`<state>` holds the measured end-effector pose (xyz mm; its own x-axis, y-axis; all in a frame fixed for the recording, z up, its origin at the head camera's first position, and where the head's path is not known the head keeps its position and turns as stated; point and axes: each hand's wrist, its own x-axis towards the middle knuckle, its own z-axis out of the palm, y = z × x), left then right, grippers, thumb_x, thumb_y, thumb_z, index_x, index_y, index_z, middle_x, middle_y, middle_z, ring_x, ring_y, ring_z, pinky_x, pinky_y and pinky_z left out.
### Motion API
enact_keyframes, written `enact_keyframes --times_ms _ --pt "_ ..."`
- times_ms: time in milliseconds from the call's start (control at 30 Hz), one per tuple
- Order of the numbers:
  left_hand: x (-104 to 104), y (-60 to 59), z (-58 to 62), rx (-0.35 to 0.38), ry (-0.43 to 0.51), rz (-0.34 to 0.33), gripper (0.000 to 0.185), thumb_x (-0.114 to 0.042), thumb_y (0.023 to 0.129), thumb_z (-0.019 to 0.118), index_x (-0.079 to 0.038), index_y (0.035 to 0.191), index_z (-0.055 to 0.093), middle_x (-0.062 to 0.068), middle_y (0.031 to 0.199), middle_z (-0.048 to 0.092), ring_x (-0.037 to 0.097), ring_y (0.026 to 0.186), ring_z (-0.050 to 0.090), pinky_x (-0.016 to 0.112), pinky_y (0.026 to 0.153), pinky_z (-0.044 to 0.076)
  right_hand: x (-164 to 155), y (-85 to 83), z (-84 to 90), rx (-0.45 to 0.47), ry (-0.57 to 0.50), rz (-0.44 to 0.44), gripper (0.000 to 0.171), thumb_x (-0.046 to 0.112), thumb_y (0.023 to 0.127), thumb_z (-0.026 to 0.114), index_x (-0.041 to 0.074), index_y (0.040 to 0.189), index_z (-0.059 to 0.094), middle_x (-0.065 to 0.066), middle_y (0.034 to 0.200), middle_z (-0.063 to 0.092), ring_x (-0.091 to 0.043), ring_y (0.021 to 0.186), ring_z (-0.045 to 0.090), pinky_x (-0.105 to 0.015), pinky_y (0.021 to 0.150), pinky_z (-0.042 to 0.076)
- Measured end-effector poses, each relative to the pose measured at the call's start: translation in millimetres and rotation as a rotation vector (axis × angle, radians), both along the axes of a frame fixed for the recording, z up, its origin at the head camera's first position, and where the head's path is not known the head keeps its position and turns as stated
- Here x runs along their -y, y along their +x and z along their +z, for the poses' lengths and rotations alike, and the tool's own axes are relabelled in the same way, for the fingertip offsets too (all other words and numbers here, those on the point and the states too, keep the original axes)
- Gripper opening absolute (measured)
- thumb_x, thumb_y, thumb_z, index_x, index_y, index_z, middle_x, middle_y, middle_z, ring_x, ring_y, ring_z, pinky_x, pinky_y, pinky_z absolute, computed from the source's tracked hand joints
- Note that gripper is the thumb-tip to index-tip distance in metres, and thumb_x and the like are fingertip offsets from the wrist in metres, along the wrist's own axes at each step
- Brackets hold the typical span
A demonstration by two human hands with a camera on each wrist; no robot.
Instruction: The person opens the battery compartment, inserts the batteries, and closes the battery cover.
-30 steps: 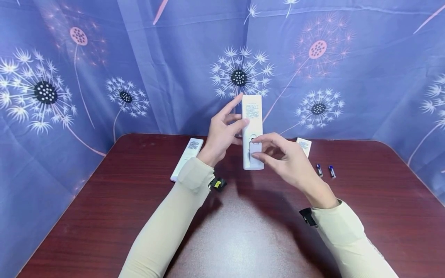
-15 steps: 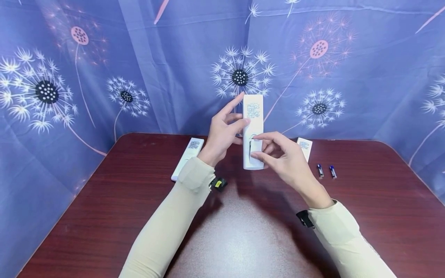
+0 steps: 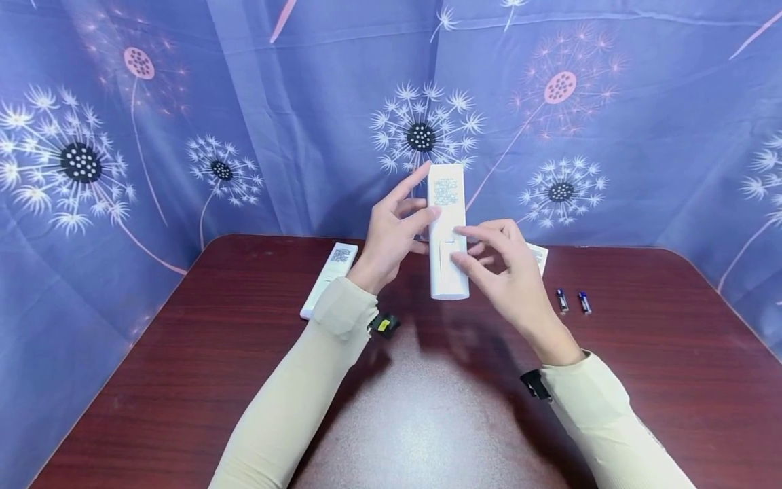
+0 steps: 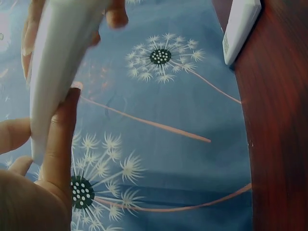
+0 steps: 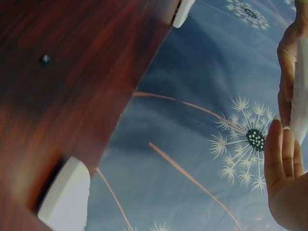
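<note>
The left hand [image 3: 391, 234] is holding a white remote [image 3: 447, 231] upright above the far middle of the table [image 3: 183, 380], its back facing the head camera, thumb curled on the near face and fingers wrapping the hidden side. The right hand [image 3: 507, 272] is resting its thumb on the lower back of that remote, where the battery cover sits — whether the cover is fully seated is hard to make out, and the other fingers are reaching behind the body, partly out of sight. The printed label near the remote's top is too small to read.

A second remote [image 3: 328, 278] is lying on the table to the left, its near end cut off by the left sleeve. A third remote [image 3: 537, 257] is showing only a corner behind the right hand. Two small batteries [image 3: 572, 301] are lying side by side to the right — their markings are unreadable. The wrist views are showing mostly dandelion-print cloth [image 3: 183, 136], with blurred remote edges.
</note>
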<state>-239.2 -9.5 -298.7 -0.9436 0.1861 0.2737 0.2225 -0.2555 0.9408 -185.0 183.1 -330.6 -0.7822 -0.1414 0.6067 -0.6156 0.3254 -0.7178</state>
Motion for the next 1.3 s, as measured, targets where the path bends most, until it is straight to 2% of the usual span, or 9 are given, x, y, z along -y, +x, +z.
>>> enact_keyframes --times_ms 133,267,433,500,767,1300 --pt "-3.6 3.1 0.4 -0.023 0.004 -0.036 0.067 0.001 0.100 0.069 -0.034 0.156 0.057 0.016 0.114 0.066 0.028 0.080 0.073 0.043 0.061 0.065 0.4 0.5 1.3 0.050 -0.080 -0.021 0.038 0.003 0.100 0.073 0.009 0.137 0.071 -0.004 0.123 0.057 -0.013 0.100 0.069 -0.020 0.081 0.057" --pt "-6.8 4.9 0.2 -0.032 -0.009 -0.065 0.068 0.001 0.100 0.069 -0.034 0.157 0.056 0.015 0.113 0.068 0.025 0.082 0.073 0.042 0.060 0.064 1.0 0.8 2.1 0.064 -0.147 -0.023 0.041 0.001 0.100 0.072 0.007 0.140 0.068 -0.005 0.111 0.065 -0.011 0.090 0.073 -0.020 0.075 0.054" --pt "-7.6 5.3 0.1 -0.033 -0.012 -0.079 0.069 0.001 0.100 0.069 -0.031 0.159 0.054 0.015 0.113 0.068 0.024 0.080 0.073 0.041 0.060 0.064 1.1 0.1 2.0 0.072 -0.206 -0.009 0.050 -0.003 0.098 0.073 0.008 0.146 0.064 -0.005 0.118 0.065 -0.010 0.080 0.070 -0.019 0.066 0.051" --pt "-7.3 5.0 0.1 -0.033 -0.012 -0.080 0.069 0.001 0.100 0.069 -0.031 0.159 0.054 0.015 0.113 0.068 0.026 0.078 0.074 0.040 0.060 0.064 0.7 -0.4 1.7 0.074 -0.215 -0.001 0.055 -0.005 0.097 0.074 0.009 0.148 0.062 -0.005 0.124 0.062 -0.011 0.081 0.070 -0.018 0.066 0.052" --pt "-6.9 5.3 0.7 -0.035 -0.014 -0.080 0.069 0.001 0.099 0.069 -0.037 0.155 0.057 0.015 0.114 0.069 0.031 0.082 0.076 0.039 0.058 0.063 -0.2 -0.6 0.6 0.113 -0.215 -0.006 0.067 -0.002 0.097 0.075 0.019 0.158 0.054 -0.007 0.125 0.060 -0.010 0.085 0.071 -0.019 0.073 0.057" --pt "-8.1 5.7 0.5 -0.036 -0.033 -0.087 0.068 0.000 0.100 0.070 -0.037 0.156 0.057 0.015 0.114 0.071 0.030 0.082 0.076 0.038 0.057 0.062 -2.4 -2.4 0.0 0.123 -0.206 0.016 0.069 -0.005 0.096 0.075 0.018 0.158 0.054 -0.008 0.123 0.059 -0.009 0.083 0.071 -0.019 0.073 0.057"
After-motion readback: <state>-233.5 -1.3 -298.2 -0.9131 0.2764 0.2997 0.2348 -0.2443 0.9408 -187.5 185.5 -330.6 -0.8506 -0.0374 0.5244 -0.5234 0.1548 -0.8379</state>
